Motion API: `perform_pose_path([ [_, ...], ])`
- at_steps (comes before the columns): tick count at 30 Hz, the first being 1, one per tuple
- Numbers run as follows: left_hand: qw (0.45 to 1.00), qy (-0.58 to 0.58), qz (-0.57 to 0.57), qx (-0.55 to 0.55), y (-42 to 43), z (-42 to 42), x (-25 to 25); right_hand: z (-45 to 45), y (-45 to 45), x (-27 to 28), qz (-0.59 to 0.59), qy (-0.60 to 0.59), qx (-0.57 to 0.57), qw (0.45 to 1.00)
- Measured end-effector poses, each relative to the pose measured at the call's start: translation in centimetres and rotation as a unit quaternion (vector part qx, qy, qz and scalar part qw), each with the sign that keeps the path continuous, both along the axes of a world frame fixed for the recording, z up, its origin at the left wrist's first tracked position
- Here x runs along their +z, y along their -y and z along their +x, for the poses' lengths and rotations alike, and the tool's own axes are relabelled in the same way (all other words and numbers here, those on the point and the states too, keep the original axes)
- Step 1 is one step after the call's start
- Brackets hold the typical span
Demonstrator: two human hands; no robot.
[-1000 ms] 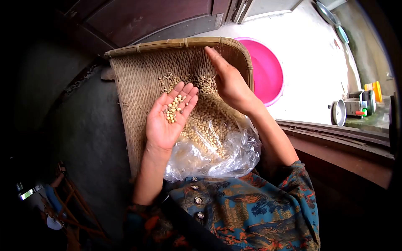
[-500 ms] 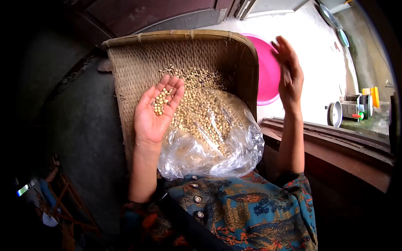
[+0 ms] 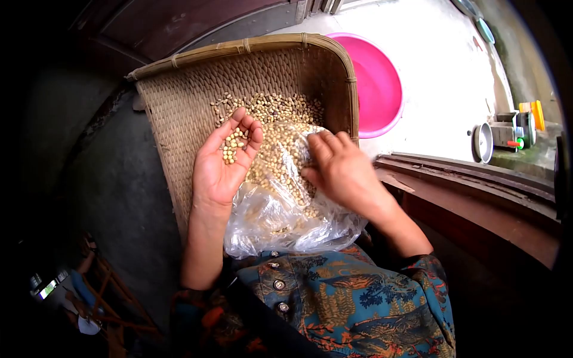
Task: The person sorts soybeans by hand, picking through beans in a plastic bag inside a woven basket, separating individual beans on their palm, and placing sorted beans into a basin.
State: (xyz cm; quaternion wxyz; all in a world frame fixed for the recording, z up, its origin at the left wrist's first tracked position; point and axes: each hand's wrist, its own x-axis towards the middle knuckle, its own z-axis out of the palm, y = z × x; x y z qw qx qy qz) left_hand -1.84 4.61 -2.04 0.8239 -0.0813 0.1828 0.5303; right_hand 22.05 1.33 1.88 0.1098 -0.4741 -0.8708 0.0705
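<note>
My left hand (image 3: 224, 164) is palm up and cupped, holding a small heap of pale soybeans (image 3: 234, 145). It is over the left side of a clear plastic bag (image 3: 268, 218) of soybeans, which rests in a woven bamboo scoop basket (image 3: 179, 113) against my lap. My right hand (image 3: 343, 170) is palm down above the bag's right side. Its fingers are bent, with the thumb apart from them, and I see nothing held; the fingertips are near the beans, contact unclear. Loose soybeans (image 3: 280, 108), some darker, lie in the basket beyond the bag.
A bright pink basin (image 3: 379, 89) stands on the pale floor just right of the basket. A wooden sill (image 3: 477, 203) runs along my right side. Farther right are a metal pan (image 3: 483, 143) and an orange object (image 3: 532, 115). Wooden furniture (image 3: 116, 292) is at lower left.
My right hand has come down and left from above the pink basin to over the bag. The left hand's fingers have curled in more around its beans. The view has shifted slightly.
</note>
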Motion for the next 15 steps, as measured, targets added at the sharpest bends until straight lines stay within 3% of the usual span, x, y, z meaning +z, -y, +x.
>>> perform_pose_path([
  [4, 0.997, -0.064, -0.014, -0.038, -0.4, 2.0, 1.8, -1.3, 1.6, -1.2, -0.002, 0.000, 0.014, 1.000],
  [8, 0.994, -0.044, -0.019, -0.093, -1.5, 4.3, 1.0, -2.1, 1.6, -1.4, -0.005, -0.037, 0.019, 0.999],
  [15, 0.994, -0.031, -0.057, -0.086, -2.0, 4.5, 0.3, -1.5, 1.8, -0.9, -0.003, -0.133, -0.027, 0.991],
])
